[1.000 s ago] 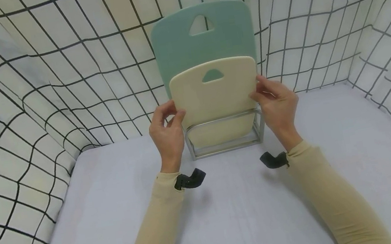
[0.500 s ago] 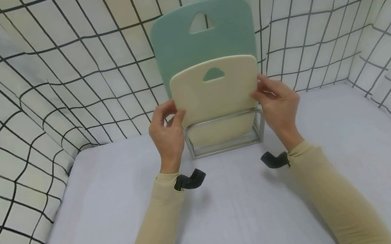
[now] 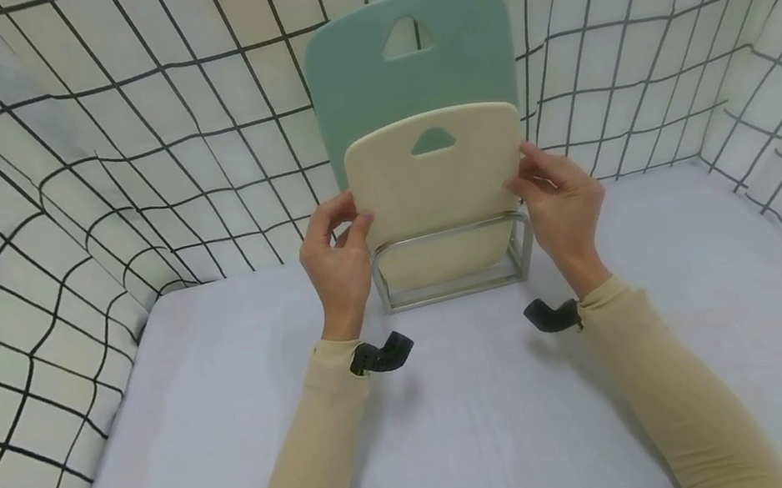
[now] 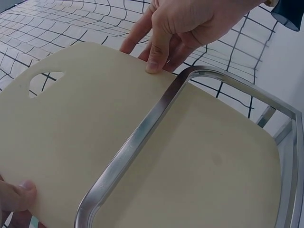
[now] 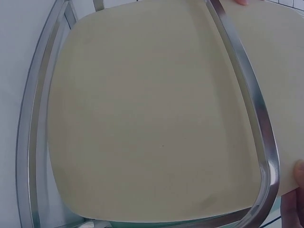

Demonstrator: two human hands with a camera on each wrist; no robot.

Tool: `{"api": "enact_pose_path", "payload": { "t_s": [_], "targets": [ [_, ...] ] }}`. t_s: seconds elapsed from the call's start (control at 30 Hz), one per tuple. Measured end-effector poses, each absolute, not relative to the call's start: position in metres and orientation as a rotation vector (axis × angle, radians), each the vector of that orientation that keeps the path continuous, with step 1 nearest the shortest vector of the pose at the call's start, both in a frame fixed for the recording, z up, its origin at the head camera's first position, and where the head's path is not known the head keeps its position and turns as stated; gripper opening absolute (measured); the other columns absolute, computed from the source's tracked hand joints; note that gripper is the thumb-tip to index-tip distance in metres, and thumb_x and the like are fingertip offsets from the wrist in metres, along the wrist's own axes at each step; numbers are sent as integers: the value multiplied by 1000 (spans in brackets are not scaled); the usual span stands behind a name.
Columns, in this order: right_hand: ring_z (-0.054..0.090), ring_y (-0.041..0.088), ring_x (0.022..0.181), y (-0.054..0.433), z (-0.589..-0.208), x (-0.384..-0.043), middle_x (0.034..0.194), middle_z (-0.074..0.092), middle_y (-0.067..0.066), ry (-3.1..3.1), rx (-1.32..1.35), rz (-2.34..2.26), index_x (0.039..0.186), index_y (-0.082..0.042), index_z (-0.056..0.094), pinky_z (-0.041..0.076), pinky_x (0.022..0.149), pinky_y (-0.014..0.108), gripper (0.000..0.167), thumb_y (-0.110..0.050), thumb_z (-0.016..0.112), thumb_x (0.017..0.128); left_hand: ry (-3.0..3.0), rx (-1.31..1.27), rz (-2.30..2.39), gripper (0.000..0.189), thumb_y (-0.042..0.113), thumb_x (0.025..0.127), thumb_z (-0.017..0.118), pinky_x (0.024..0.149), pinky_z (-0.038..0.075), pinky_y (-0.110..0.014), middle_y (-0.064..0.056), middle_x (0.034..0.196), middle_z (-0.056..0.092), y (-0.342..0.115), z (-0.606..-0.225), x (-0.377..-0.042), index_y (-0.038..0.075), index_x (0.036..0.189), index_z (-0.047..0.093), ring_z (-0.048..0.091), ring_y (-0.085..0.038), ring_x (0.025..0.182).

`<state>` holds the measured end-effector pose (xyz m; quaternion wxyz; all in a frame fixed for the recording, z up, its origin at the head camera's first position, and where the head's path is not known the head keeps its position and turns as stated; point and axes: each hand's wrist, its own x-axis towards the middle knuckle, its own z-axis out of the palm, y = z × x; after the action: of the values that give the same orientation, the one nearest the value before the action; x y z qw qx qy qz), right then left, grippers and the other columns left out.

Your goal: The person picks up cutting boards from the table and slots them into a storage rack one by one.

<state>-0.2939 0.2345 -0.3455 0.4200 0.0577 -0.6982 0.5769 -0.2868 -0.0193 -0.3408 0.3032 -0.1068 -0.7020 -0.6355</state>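
Note:
A cream cutting board [image 3: 439,186] stands upright in a metal rack [image 3: 455,296], its lower part behind the rack's front bar. Behind it rises a larger green cutting board [image 3: 365,71], its lower part hidden by the cream one. My left hand [image 3: 337,265] pinches the cream board's left edge, thumb on the front face; the left wrist view shows this thumb [image 4: 156,61] on the board. On the opposite edge, my right hand [image 3: 567,213] pinches the same board at about the same height. Only bits of the right hand show at the border of the right wrist view.
The rack stands on a white tabletop [image 3: 486,424] near its back edge. White walls with a black grid [image 3: 193,138] enclose the table at the back and both sides. A black wrist camera mount [image 3: 382,353] sits at the left cuff, another at the right.
The head view has shifted slightly, so boards, rack and hands appear a little higher and further right. Both hands keep their hold on the cream cutting board, which has not visibly moved in the rack.

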Motion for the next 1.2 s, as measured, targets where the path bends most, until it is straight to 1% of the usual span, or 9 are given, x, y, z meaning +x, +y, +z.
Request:
{"api": "enact_pose_path", "payload": {
  "t_s": [0.1,0.3,0.5,0.6,0.7,0.87,0.93,1.13,1.2],
  "targets": [
    [71,-3,90,234,-344,-294,104,76,24,-1735,145,1450,120,-10,76,60,89,18,44,12,79,81,-1847,-292,-1685,30,4,94,73,90,58,-20,-18,113,70,-19,-341,-288,1,123,70,64,-5,102],
    [71,-2,88,234,-342,-294,98,75,18,-1724,137,1453,119,-11,77,60,88,18,44,11,81,80,-1831,-296,-1697,30,3,93,74,88,58,-18,-19,113,71,-19,-341,-288,0,123,70,64,-4,101],
    [71,-1,87,234,-343,-294,100,75,23,-1719,142,1465,120,-12,76,60,88,18,45,11,80,81,-1840,-288,-1689,31,4,93,74,88,57,-17,-18,114,71,-18,-342,-289,2,124,70,64,-4,101],
    [71,-2,88,234,-343,-294,100,75,22,-1721,142,1463,120,-12,76,60,88,18,45,11,80,81,-1843,-290,-1677,32,4,93,74,89,57,-17,-18,114,71,-18,-343,-290,2,125,70,64,-5,102],
    [71,-2,88,234,-343,-294,99,76,16,-1719,143,1465,120,-11,76,60,88,18,45,11,80,81,-1849,-290,-1667,32,4,93,74,89,57,-18,-18,114,71,-18,-344,-290,3,125,70,64,-5,102],
    [72,-2,89,235,-344,-295,96,76,-2,-1715,142,1470,120,-12,76,60,88,19,45,11,80,81,-1851,-280,-1673,33,3,93,74,90,58,-21,-17,115,71,-18,-343,-290,4,126,70,64,-7,102],
    [72,-1,89,235,-344,-295,95,75,-4,-1714,142,1474,120,-13,77,61,88,19,45,11,80,81,-1848,-275,-1677,33,3,93,74,91,59,-23,-17,115,71,-18,-343,-290,4,126,71,64,-6,102],
    [72,-1,89,235,-345,-295,98,77,5,-1713,140,1481,120,-13,76,61,87,18,46,11,80,81,-1846,-269,-1683,34,4,93,75,95,61,-28,-17,114,71,-18,-343,-290,5,127,72,64,-5,102],
    [72,-1,89,235,-345,-295,97,76,3,-1714,140,1482,120,-13,76,61,87,18,46,11,80,81,-1852,-264,-1677,35,5,93,75,96,61,-31,-18,114,70,-18,-343,-290,6,128,72,65,-6,102]
  ]
}}
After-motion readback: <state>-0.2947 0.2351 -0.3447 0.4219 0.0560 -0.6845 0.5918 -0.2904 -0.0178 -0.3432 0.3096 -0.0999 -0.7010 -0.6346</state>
